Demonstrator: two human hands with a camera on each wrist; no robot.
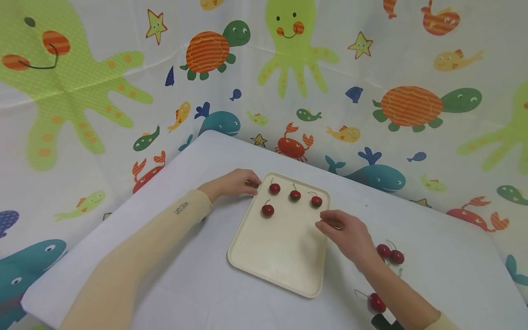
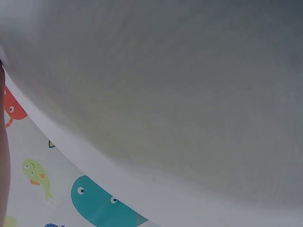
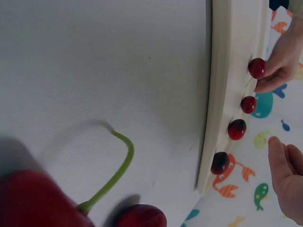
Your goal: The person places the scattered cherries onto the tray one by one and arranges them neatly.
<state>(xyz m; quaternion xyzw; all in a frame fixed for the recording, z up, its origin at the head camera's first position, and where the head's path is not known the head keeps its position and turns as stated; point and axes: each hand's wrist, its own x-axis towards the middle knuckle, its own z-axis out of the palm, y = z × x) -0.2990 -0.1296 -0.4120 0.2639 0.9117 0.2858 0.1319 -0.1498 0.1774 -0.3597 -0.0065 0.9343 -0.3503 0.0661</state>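
My left hand (image 1: 237, 182) is at the upper left edge of a cream rectangular tray (image 1: 284, 256), thumb and fingertips on its rim. Several dark red cherries lie on the tray: three along the far end, one of them a stemmed cherry (image 1: 294, 195), and another cherry (image 1: 267, 210) below the leftmost. Over the tray's right rim hovers my right hand (image 1: 346, 231), its thumb and index finger a little apart with nothing between them. The right wrist view shows those fingers (image 3: 279, 165) bare too. In the left wrist view, just a sliver of skin appears at the left border.
On the white table (image 1: 185, 270), right of the tray, a pair of cherries (image 1: 397, 256) lies beside my right forearm. Nearer me is another cherry (image 1: 376, 302), partly hidden by the arm, beside a black object (image 1: 383, 322). A sea-animal cloth (image 1: 321, 36) hangs behind the table.
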